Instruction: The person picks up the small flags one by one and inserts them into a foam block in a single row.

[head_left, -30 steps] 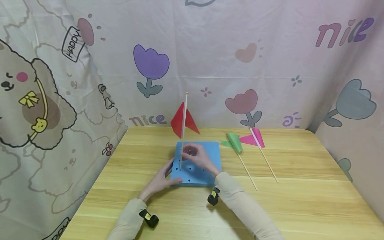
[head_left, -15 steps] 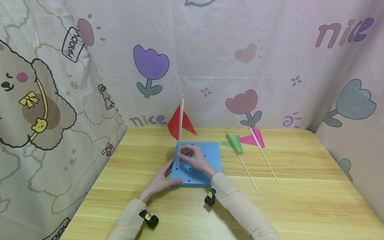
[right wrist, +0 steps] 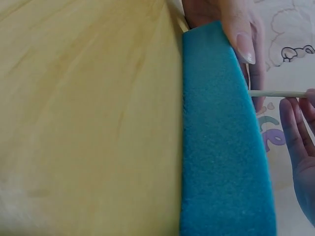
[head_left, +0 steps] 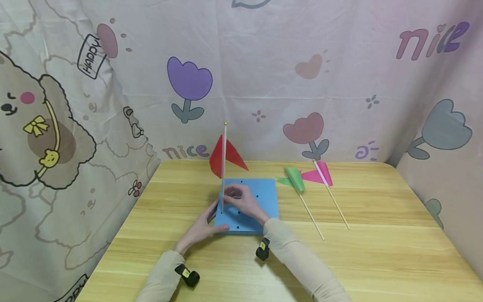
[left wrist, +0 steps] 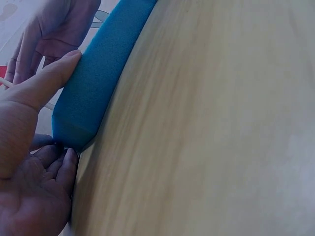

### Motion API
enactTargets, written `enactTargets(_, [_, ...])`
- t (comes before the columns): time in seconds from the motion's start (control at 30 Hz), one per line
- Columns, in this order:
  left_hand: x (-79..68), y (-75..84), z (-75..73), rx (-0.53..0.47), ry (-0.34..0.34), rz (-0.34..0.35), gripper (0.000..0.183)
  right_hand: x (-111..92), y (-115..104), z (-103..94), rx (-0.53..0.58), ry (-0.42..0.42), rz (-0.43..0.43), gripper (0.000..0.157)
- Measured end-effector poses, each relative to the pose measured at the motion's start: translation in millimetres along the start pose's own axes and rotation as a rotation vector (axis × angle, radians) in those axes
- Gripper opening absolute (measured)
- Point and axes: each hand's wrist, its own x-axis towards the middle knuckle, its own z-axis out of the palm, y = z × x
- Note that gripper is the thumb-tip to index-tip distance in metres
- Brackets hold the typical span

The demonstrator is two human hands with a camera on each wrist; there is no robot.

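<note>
A blue foam block [head_left: 267, 209] with small holes in its top lies flat on the table. My left hand [head_left: 200, 228] grips its left side, thumb on the top near the front corner and fingers along the side. Between thumb and fingers, my right hand [head_left: 247, 203] pinches the thin stick of a small red flag [head_left: 216, 159]. The flag stands nearly upright, its lower tip at a hole near the block's left edge. In the right wrist view the stick [right wrist: 275, 93] meets the block's top; how deep it sits cannot be seen.
To the right of the block, a green flag [head_left: 295, 179] and a pink flag [head_left: 324, 174] lie on the wooden table [head_left: 377, 251], sticks pointing toward the front. A printed cloth [head_left: 245, 54] hangs behind the table and at its sides.
My right hand has moved slightly left with the red flag, and the stick's tip has shifted left and come to the hole. My left hand has stayed on the block.
</note>
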Motion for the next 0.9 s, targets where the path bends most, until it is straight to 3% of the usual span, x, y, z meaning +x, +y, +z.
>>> enactTargets(0.2, [-1.6, 1.5, -0.3, 0.014, 0.001, -0.012, 0.100, -5, -19, 0.1, -0.010, -0.047, 0.017, 0.023])
enactTargets(0.43, [-0.8, 0.3, 0.1, 0.036, 0.000, -0.008, 0.099, -4, 5, 4.7, -0.013, -0.046, -0.001, 0.026])
enactTargets(0.9, [-1.2, 0.5, -0.7, 0.023, 0.002, -0.008, 0.097, -8, 5, 6.1, -0.085, -0.065, 0.031, 0.019])
